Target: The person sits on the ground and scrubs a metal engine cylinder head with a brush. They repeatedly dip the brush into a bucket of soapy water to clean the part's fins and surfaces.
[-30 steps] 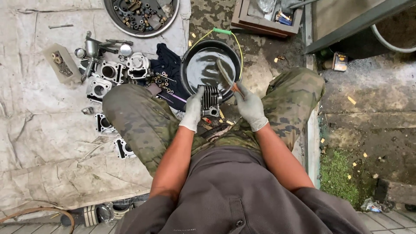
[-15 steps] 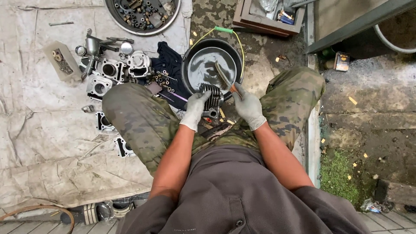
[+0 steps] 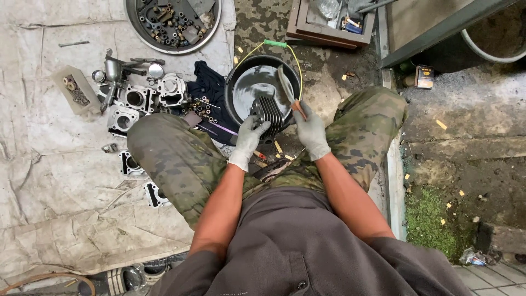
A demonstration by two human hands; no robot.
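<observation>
Your gloved left hand [image 3: 247, 138] is closed around the near end of the finned cylinder [image 3: 268, 112], holding it over the near rim of the black basin [image 3: 236, 82], with its long axis running from your hand up and away toward the basin's middle and its fins lying across that axis. Your gloved right hand [image 3: 311, 131] is clamped on the handle of a brush [image 3: 287, 87], which points away from you, leaning slightly left, its bristle end over the basin just beside the cylinder's far end. Engine parts [image 3: 143, 100] lie on the cloth [image 3: 49, 181] to your left, well apart from both hands.
</observation>
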